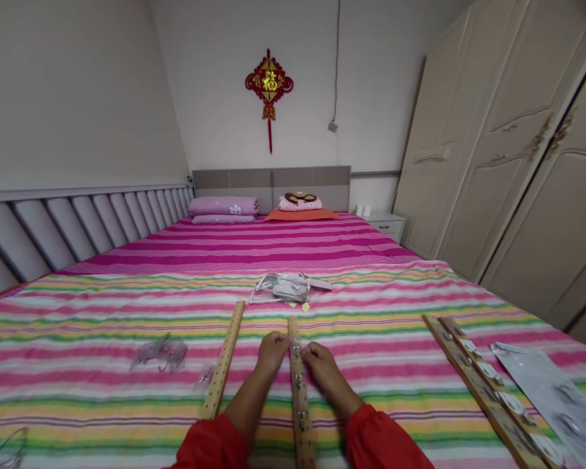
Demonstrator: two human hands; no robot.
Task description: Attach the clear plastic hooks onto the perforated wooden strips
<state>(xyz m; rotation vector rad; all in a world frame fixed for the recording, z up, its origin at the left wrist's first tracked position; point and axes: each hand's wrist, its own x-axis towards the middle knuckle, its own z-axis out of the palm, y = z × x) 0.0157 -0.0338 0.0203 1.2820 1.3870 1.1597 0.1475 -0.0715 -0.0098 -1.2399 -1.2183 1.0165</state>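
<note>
A narrow wooden strip with small metal fittings along it lies lengthwise on the striped bed cover, between my two hands. On its left side, my left hand has its fingertips pinched together near the far end. My right hand is closed at the opposite side, fingertips beside a metal fitting. Something small and see-through, perhaps plastic, shows between the fingertips; what each hand grips is too small to make out. Left of my left forearm lies another wooden strip with rows of holes and no fittings.
Clear packets lie beyond the strips. Plastic bags with metal bits are at left. On the right, two wooden strips, one carrying white round pieces, lie beside a clear sheet. Pillows rest by the headboard.
</note>
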